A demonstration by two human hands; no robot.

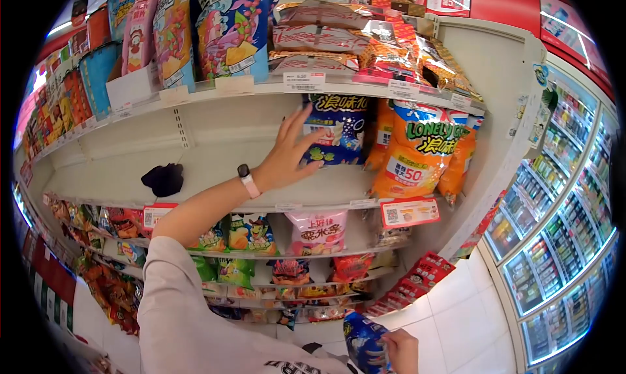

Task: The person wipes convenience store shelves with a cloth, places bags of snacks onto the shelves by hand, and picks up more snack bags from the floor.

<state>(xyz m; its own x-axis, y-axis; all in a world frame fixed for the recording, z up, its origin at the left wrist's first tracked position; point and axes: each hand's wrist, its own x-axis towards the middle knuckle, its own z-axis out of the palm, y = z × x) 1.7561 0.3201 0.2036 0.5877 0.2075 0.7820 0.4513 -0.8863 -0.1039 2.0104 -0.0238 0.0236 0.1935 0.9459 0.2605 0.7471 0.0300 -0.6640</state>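
Observation:
My left hand (293,149) reaches onto the shelf, wearing a pink-banded watch (248,181). Its fingers are spread, with the tips at the front of a dark blue snack bag (342,136) that stands upright; whether they press on it I cannot tell. Low in the view, my right hand (402,349) is closed on another blue snack bag (366,340), held at its side. Several orange snack bags (417,152) stand right of the blue one on the same shelf. A black crumpled item (163,179) lies further left on that shelf.
The upper shelf (241,89) carries large snack bags and price tags. Lower shelves hold more packets, such as a pink bag (317,232). A white side panel (489,67) bounds the shelf at right. Glass-door drink coolers (554,211) stand beyond the tiled floor (450,315).

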